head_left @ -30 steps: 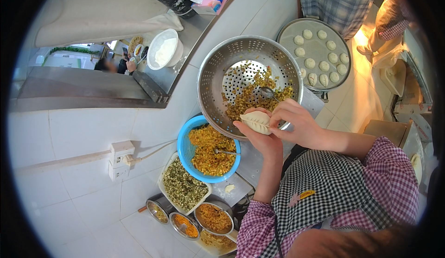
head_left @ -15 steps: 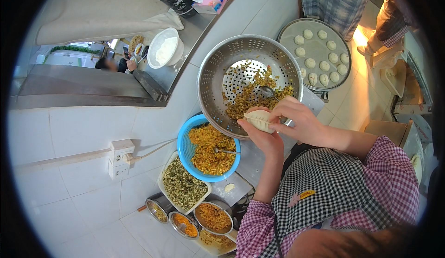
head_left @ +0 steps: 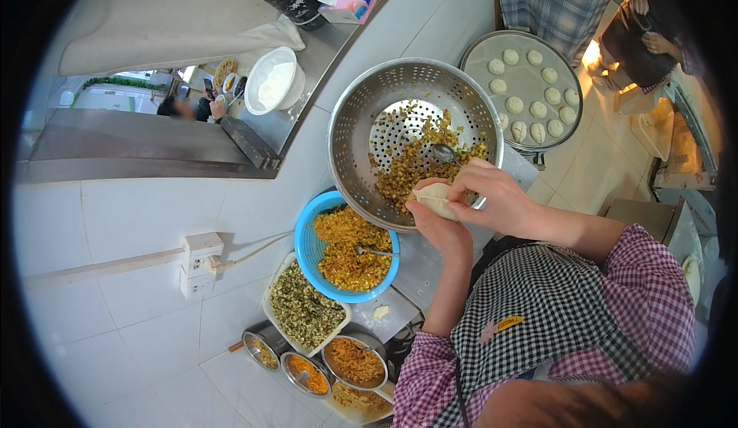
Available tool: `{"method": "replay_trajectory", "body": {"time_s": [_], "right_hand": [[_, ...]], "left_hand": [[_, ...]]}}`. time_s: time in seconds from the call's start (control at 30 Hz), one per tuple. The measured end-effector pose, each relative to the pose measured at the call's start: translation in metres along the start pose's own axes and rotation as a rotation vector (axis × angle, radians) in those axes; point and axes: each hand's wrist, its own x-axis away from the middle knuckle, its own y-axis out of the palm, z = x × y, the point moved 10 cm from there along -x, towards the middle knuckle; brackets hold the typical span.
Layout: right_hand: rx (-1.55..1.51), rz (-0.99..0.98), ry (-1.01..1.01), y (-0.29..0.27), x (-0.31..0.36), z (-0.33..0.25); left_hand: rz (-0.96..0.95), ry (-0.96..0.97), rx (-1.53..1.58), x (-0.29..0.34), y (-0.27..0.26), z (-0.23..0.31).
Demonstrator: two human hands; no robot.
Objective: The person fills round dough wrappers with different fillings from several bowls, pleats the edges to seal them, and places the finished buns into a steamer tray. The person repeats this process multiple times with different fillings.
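A pale dough dumpling (head_left: 437, 200) with a pleated edge lies in my left hand (head_left: 448, 236), whose fingers curl round it from below. My right hand (head_left: 501, 197) pinches the dumpling's near end between thumb and fingers. Both hands are over the near rim of a large perforated steel colander (head_left: 344, 140). Inside it lies chopped brownish-green filling (head_left: 407, 168), and a metal spoon (head_left: 443, 152) rests there, its handle partly behind my right hand.
Left of my hands stands a blue basket (head_left: 301, 251) of yellow filling with a spoon. Beyond it are a white tub (head_left: 307, 309) of green filling and several bowls. A round tray (head_left: 530, 67) holds white dough pieces. A person (head_left: 642, 40) stands at upper right.
My hands have shifted slightly right, and my left fingers now cover more of the dumpling's far end. At upper right, the other person has moved, with hands now in view.
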Motion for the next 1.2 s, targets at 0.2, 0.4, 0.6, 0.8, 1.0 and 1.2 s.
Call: {"method": "replay_trajectory", "body": {"time_s": [0.2,0.4,0.6,0.8,1.0,1.2], "right_hand": [[0.021,0.047,-0.012,-0.007,-0.002,0.000],[0.036,-0.006,0.019,-0.005,-0.002,0.005],[0.110,-0.013,0.015,-0.013,-0.007,0.009],[0.178,-0.034,-0.183,-0.004,-0.015,-0.016],[0.215,-0.035,-0.154,0.010,-0.016,-0.011],[0.120,0.004,-0.082,0.017,-0.009,-0.010]], "left_hand": [[0.035,0.030,-0.076,0.000,-0.005,-0.002],[-0.038,0.046,-0.209,0.003,0.001,-0.001],[-0.057,-0.095,-0.128,0.003,-0.007,-0.016],[-0.187,-0.103,-0.186,0.014,-0.004,-0.022],[-0.232,-0.035,-0.237,0.020,-0.006,-0.010],[-0.239,-0.004,-0.232,0.020,-0.010,0.000]]}}
